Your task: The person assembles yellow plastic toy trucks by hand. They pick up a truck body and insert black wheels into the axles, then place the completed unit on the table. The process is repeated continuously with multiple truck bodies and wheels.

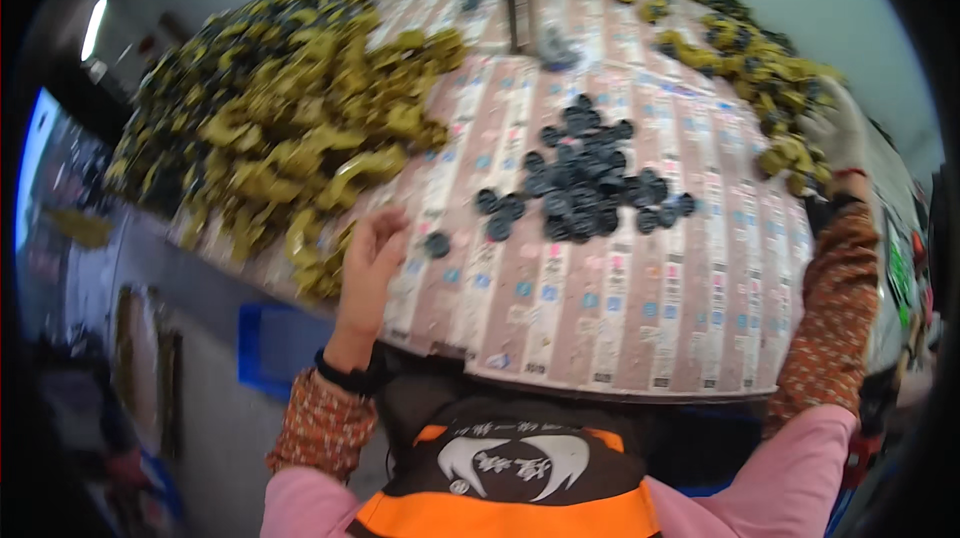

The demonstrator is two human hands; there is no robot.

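Head view. The disc pile (585, 183), dark, is set mid-table (620, 338), presumably so that it can be reached from both sides, and is kept apart from the yellow-green heaps, perhaps so that the 2 kinds are not mixed. 1 lone disc (437, 244) is seen left of the pile. The left heap (330, 118) is spread left of the pile; the right heap (760, 68) is banked right of and beyond it, probably to leave the middle for discs. The left hand (372, 253) is held left of the pile, beside the left heap; fingers are loosely curled, nothing seen grasped. The right hand (840, 128), seemingly gloved, is extended right of the pile to the right heap; whether a piece is gripped cannot be told.
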